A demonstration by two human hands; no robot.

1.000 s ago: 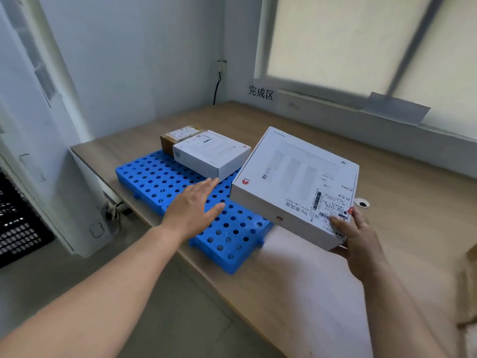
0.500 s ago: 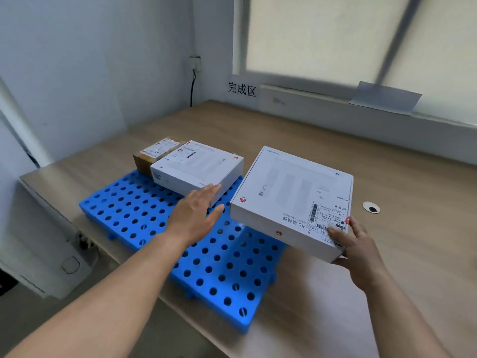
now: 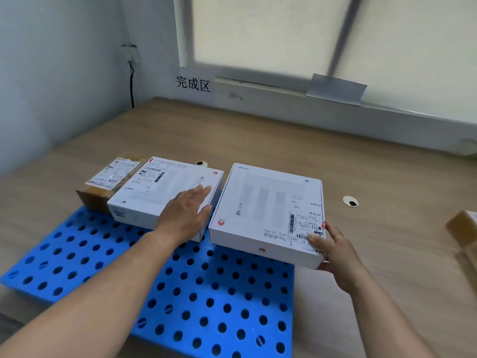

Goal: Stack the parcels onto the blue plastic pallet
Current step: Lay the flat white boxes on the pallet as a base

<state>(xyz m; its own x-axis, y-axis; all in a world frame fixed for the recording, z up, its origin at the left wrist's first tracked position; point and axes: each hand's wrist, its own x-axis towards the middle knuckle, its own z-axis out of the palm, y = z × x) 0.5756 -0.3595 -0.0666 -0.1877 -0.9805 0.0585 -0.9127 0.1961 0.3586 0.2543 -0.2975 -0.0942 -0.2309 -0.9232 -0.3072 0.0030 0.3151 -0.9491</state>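
Observation:
A blue perforated plastic pallet [image 3: 180,293] lies on the wooden table. At its far edge stand a small brown cardboard parcel [image 3: 108,184] and, beside it, a white flat box [image 3: 165,189]. My left hand [image 3: 185,215] rests flat, fingers straight, on that white box's near right corner. My right hand [image 3: 333,251] grips the near right corner of a second white box [image 3: 265,210], thumb on its shipping label. This box sits at the pallet's far right, close beside the first white box; whether it touches the pallet I cannot tell.
The wooden table [image 3: 309,151] runs back to a wall and window sill with a printed sign [image 3: 193,83]. Two cable grommets [image 3: 350,202] sit in the tabletop. Another brown parcel [image 3: 464,228] shows at the right edge. A power cord [image 3: 132,81] hangs at the left wall.
My right hand has brought the second white box down and left, next to the first white box. My left hand has moved forward onto the first white box. The view has shifted closer.

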